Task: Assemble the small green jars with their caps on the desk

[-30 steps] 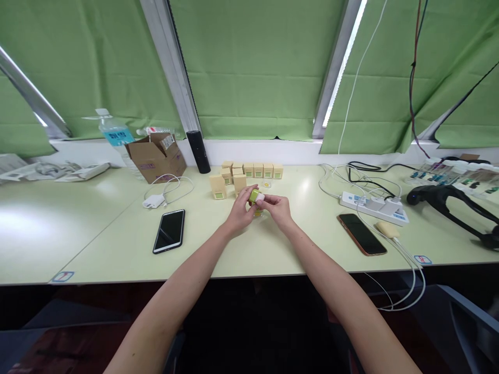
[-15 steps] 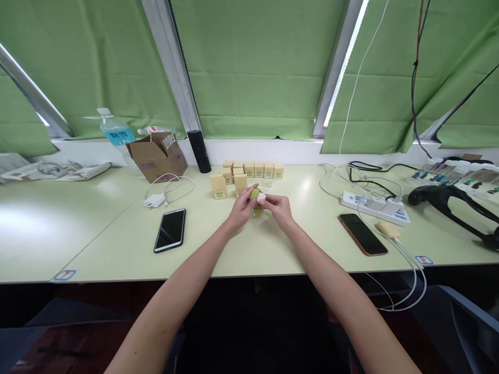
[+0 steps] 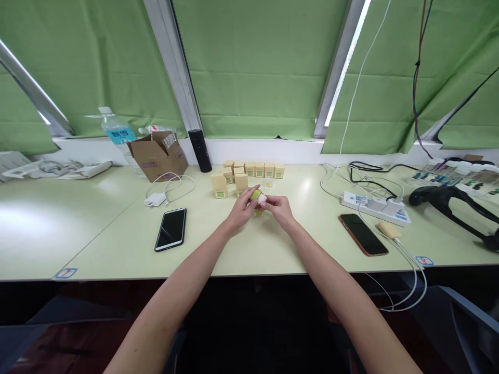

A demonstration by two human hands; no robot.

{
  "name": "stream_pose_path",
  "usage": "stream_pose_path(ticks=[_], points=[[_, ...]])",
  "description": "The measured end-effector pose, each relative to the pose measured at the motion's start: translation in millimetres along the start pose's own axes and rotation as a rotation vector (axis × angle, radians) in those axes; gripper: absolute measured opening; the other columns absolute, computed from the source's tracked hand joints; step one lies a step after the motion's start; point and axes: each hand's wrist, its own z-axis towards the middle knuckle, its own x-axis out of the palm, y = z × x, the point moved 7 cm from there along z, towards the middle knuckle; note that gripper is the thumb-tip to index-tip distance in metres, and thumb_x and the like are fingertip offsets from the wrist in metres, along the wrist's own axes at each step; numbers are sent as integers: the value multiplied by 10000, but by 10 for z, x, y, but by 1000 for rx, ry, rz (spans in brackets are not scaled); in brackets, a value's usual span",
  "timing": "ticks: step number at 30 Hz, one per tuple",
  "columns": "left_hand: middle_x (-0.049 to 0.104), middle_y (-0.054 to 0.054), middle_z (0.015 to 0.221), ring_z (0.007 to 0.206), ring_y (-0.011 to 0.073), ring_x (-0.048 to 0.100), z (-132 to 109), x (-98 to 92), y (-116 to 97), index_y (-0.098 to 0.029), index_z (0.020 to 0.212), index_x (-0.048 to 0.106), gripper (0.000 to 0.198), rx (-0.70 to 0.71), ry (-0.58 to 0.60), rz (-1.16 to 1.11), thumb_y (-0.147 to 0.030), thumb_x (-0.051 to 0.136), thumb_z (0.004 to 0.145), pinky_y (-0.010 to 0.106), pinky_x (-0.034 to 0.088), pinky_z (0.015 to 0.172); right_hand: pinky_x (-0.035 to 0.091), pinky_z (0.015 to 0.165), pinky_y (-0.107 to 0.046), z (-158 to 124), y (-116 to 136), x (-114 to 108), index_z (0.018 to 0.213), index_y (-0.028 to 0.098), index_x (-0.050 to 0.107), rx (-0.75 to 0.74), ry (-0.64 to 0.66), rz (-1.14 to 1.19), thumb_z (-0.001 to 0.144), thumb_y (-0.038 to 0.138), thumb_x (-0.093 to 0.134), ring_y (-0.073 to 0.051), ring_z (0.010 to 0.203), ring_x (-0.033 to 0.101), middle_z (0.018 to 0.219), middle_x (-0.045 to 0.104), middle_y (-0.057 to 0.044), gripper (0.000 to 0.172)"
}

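Note:
Over the middle of the table, both hands meet at a small green-and-white bottle (image 3: 256, 195), held tilted. My left hand (image 3: 241, 209) is closed around its green part. The fingertips of my right hand (image 3: 279, 210) pinch the white cap-like end (image 3: 262, 199). Just below the fingers, a small clear container (image 3: 259, 212) with something yellow in it stands on the table, partly hidden. Behind the left hand is a small tan box (image 3: 241, 182) with a green label. A small clear dish (image 3: 267, 183) with a yellow spot lies beyond the hands.
More tan boxes (image 3: 259, 169) stand at the back, with one (image 3: 219, 186) to the left. Phones lie at left (image 3: 170, 229) and right (image 3: 363, 234). A power strip (image 3: 375, 209), cables and a black headset-like frame (image 3: 454, 205) are right; a cardboard box (image 3: 158, 157) is left.
The hands stay in nearly the same place, with the white end tilted very slightly lower. The whole view has shifted a little.

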Motion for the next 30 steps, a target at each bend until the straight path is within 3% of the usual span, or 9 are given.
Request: stream_pose_path(ticks=[6,11,16,24,30], points=[[616,137,1354,1322,278,575,-2,12,-47,-262,1486,575,542,39,9,100,-554,481,1040,477,456,1155,621,862,-453,4,-59,40,838,190,825,23,26,13,507,694,930,-272,797,756,809,794,-54,612],[617,145,1365,1272,271,605,-9,7,-60,-253,1430,600,514,31,-47,86,-560,508,1029,440,518,1071,621,886,-443,-11,-64,99,948,186,820,24,47,93,577,691,911,-259,832,753,858,798,-60,634],[605,145,1386,1261,258,609,-13,-3,-62,-248,1376,613,500,7,-88,37,-579,551,1006,385,549,999,631,848,-441,-15,-6,55,912,182,815,-11,-38,44,603,723,880,-251,775,747,840,794,-57,626],[592,145,1365,1189,248,630,-6,12,-73,-248,1330,612,485,-3,-120,-24,-582,602,979,392,563,987,633,815,-449,-32,73,37,919,206,819,-96,-92,-16,630,745,843,-272,793,739,845,788,-52,612],[567,139,1377,1141,224,632,3,-71,-20,-246,1359,577,512,-16,-163,-88,-576,620,969,365,574,953,619,786,-427,-9,70,-68,898,202,812,-117,-155,-80,638,773,817,-244,717,711,826,777,-45,627]])
